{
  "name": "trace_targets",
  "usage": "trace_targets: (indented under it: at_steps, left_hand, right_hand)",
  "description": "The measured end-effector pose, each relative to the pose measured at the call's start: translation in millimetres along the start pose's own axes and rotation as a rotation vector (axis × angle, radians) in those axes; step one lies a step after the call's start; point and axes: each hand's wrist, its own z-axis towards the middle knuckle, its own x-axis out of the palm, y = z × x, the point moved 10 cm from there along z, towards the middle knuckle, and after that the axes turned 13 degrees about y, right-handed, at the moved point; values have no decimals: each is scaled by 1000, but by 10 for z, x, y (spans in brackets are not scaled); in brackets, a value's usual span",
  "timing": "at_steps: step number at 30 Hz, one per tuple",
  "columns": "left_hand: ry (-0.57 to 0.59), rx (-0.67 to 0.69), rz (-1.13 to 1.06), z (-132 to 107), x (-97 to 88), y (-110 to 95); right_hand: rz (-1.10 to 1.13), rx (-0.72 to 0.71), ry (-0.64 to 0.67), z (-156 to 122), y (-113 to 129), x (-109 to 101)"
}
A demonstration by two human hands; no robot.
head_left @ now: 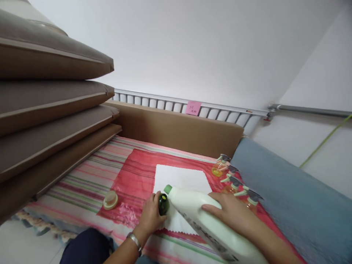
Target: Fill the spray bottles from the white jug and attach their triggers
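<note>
A large pale green refill bottle lies tilted in my right hand, fingers wrapped over its upper side. Its green tip points down to the left, close above a small dark green bottle. My left hand grips this small bottle, whose opening faces up toward me. I cannot tell whether the tip touches the rim or whether liquid flows. Under both lies a white sheet with a zigzag edge, on a red see-through sheet.
A round pale lidded container sits at left. Several pump bottles with yellow or orange liquid line the right side. Stacked cushions rise at left. A brown padded panel and a radiator with a pink note stand behind.
</note>
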Motion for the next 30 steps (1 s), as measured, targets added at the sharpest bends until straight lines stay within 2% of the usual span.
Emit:
trace_targets:
  at_steps: [3, 6, 9, 14, 19, 23, 27, 30]
  left_hand:
    - [-19, 5, -8, 10, 30, 50]
    - [-35, 4, -11, 25, 43, 88]
    - [-44, 10, -16, 45, 51, 103]
    - [-72, 52, -2, 111, 119, 193]
    - [-98, 122, 27, 285, 201, 413]
    - [-119, 185, -38, 338, 194, 453]
    - [-143, 181, -101, 290, 146, 405]
    - [-142, 177, -115, 253, 109, 348]
  right_hand:
    - [248, 25, -66, 59, -363, -25]
    - [434, 52, -250, 112, -630, -110]
    - [560, 33, -431, 216, -689, -75]
    - [678, 21, -614, 552, -576, 270]
    - [766, 17, -642, 991, -612, 742]
    - [799, 1, -637, 1196, -685, 993]
    - [766, -2, -615, 1148, -834, 1076]
    - [720, 122, -631, 906, -1253, 1094]
